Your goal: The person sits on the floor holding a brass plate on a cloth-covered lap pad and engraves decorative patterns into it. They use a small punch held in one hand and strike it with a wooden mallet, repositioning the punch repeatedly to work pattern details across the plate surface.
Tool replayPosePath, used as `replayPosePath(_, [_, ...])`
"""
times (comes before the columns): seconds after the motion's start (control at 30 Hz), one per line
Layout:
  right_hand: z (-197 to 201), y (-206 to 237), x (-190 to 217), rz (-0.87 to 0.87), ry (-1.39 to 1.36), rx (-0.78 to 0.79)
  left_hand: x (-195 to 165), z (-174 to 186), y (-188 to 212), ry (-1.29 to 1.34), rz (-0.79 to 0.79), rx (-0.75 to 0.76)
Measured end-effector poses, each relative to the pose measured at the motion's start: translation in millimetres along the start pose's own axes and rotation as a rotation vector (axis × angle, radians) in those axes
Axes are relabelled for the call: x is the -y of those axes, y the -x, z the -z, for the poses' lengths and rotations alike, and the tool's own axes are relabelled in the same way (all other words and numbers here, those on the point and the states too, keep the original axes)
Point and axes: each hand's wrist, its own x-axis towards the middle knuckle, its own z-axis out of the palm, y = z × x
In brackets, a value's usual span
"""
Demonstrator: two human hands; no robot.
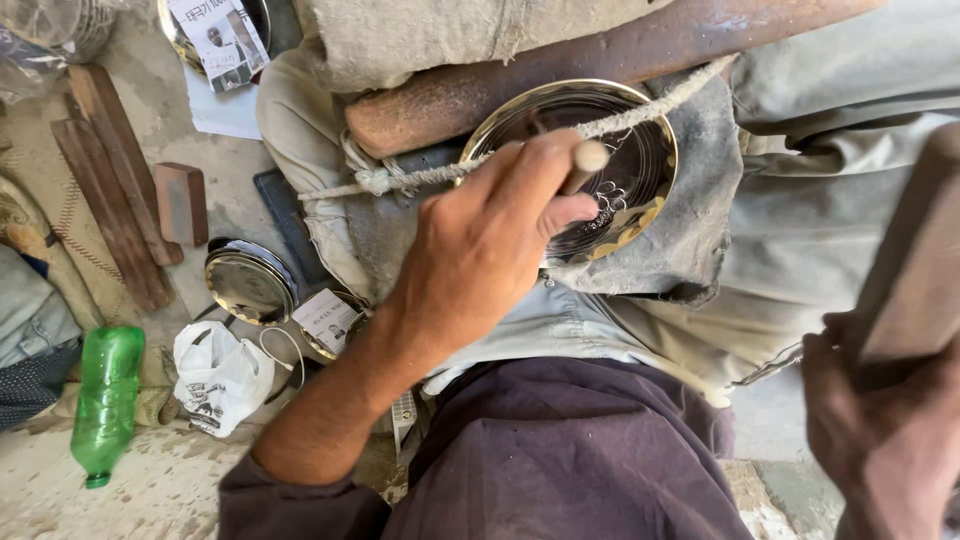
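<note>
Left hand [480,240]: pinched around a thin punch [585,165], tip on the brass plate [640,150] beneath it.
Right hand [885,420]: fingers wrapped around a wooden block [915,270], raised well apart.

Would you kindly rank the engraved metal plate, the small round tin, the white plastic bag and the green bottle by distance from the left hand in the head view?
1. Engraved metal plate: directly under the left hand.
2. Small round tin: on the floor, image-left.
3. White plastic bag: below the tin.
4. Green bottle: far lower left.
</note>
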Motion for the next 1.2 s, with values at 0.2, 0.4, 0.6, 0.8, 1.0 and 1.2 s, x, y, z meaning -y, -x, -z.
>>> replayPosePath(0.2, [9,-42,-25,0.560,0.349,-0.162,-2,-14,23,-0.038,0.116,-0.201])
replayPosePath(0.4, [25,-89,24,0.414,0.011,-0.115,2,-24,18,-0.064,0.131,-0.124])
replayPosePath(0.6, [58,-140,87,0.567,0.221,-0.093,-6,-24,19,-0.058,0.171,-0.196])
replayPosePath(0.8, [64,-155,115,0.572,0.202,-0.024,-21,-25,25,-0.028,0.264,-0.368])
replayPosePath(1.0, [60,-152,123,0.575,0.248,-0.022,-30,-30,30,-0.030,0.360,-0.471])
replayPosePath(1.2, [56,-148,131,0.558,0.264,-0.018,-33,-36,38,0.024,0.442,-0.476])
